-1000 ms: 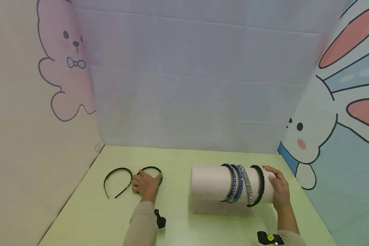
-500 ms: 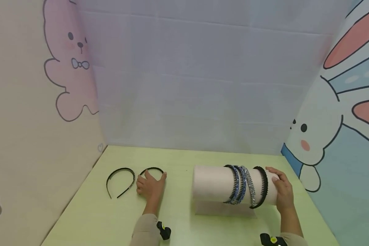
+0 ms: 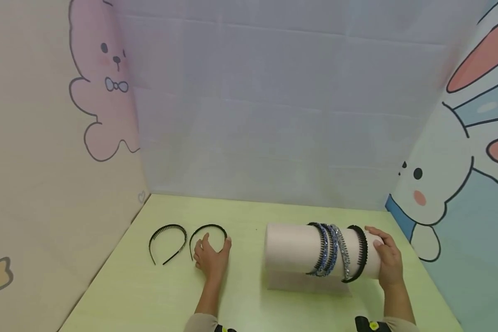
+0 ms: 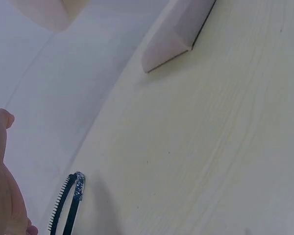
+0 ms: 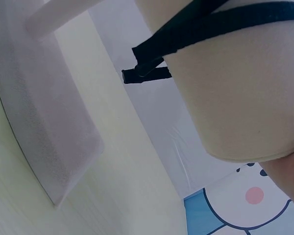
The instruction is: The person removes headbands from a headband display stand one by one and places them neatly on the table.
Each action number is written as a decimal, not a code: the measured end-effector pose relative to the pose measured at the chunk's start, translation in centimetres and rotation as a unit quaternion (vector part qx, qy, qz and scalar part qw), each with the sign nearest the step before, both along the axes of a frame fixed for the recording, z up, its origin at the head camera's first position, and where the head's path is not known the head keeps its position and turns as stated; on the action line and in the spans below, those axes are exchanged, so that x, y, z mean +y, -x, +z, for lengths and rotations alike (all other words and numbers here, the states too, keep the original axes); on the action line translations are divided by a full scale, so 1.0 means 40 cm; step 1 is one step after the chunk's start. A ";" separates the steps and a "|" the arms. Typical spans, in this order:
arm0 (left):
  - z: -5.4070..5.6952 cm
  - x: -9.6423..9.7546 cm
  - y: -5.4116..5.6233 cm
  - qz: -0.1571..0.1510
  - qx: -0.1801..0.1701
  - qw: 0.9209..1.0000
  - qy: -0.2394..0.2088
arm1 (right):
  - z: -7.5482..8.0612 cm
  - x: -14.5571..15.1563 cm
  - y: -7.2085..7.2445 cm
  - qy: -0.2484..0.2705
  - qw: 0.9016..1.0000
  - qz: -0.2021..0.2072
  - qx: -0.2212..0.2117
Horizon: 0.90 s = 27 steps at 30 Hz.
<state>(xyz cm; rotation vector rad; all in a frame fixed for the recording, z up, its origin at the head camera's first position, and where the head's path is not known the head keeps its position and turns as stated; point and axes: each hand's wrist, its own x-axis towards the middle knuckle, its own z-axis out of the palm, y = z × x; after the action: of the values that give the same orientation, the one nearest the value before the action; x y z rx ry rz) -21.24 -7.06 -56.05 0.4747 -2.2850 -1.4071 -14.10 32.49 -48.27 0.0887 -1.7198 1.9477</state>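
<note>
My left hand [image 3: 212,260] is over the front of a black toothed headband [image 3: 209,226] lying on the table, thumb and fingers spread apart. In the left wrist view the thumb [image 4: 2,117] stands raised, and a headband with a glittery patch [image 4: 79,186] shows beside the hand. A second black headband [image 3: 168,227] lies to the left. My right hand [image 3: 390,263] grips the right end of a white padded headband stand [image 3: 290,249], thumb in front. Two blue glittery headbands [image 3: 329,249], a silver one [image 3: 343,249] and a wide black one [image 3: 362,253] circle its roll.
The roll sits raised on a white base [image 3: 307,283] on the pale yellow-green table [image 3: 249,313]. A plain white backdrop [image 3: 249,115] closes off the back. Cartoon-printed panels stand left [image 3: 45,184] and right [image 3: 460,221].
My left hand has drawn back toward me, uncovering more of the headband, which stays on the table. The right hand keeps its hold on the stand. The head view has shifted slightly left.
</note>
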 end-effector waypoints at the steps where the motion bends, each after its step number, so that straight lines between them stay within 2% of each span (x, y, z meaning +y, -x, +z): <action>1: 0.005 0.005 -0.009 -0.002 0.007 1.000 -0.007 | 0.000 0.001 -0.001 0.000 1.000 0.002 0.002; 5: 0.024 0.031 -0.053 -0.018 0.042 0.998 -0.032 | -0.001 0.004 -0.006 0.004 1.000 0.007 0.008; 9: 0.042 0.057 -0.101 -0.042 0.074 0.996 -0.039 | -0.008 0.007 -0.014 0.011 1.000 0.008 0.012; 15: 0.070 0.099 -0.159 -0.103 0.108 0.987 -0.055 | -0.010 0.008 -0.014 0.009 0.999 0.017 0.028; 20: 0.094 0.138 -0.190 -0.154 0.137 0.977 -0.053 | -0.005 0.006 -0.011 0.015 0.999 0.021 0.040; 24: 0.114 0.166 -0.203 -0.181 0.166 0.968 -0.048 | -0.004 0.005 -0.005 0.012 0.998 0.037 0.053; 27: 0.127 0.187 -0.209 -0.197 0.187 0.962 -0.042 | -0.003 0.004 -0.003 0.009 0.998 0.034 0.049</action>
<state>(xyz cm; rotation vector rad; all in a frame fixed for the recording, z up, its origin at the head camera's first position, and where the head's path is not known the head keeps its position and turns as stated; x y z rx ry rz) -12.90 0.44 -50.95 -0.2274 -2.0820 -1.6166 -13.99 32.67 -48.41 0.2349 -1.6554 1.9739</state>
